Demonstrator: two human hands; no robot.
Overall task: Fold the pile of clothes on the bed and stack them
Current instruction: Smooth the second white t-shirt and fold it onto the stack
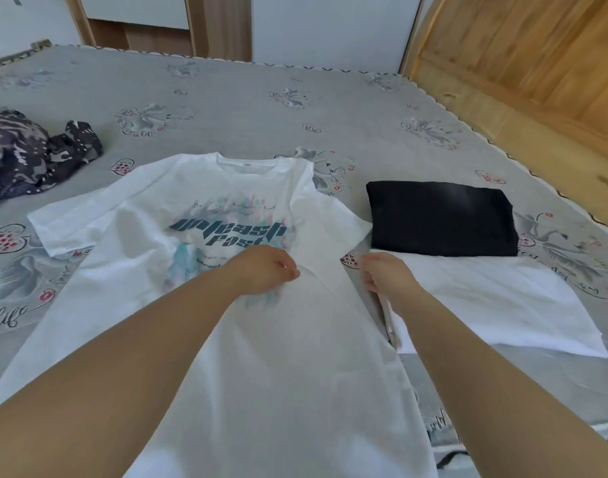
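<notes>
A white T-shirt [150, 236] with a teal print lies spread face up on the bed, collar away from me. My left hand [264, 270] rests on its chest and pinches a ridge of fabric near the right side. My right hand [385, 274] grips the shirt's right edge just below the sleeve. To the right lies a folded white garment [485, 305] with a folded black garment [440, 219] on its far end. A crumpled camouflage garment [26, 157] lies at the far left.
The bed [247, 108] has a grey flowered cover. A wooden headboard [523, 63] runs along the right side. A white wall and wooden cabinet [157, 22] stand beyond the far edge of the bed.
</notes>
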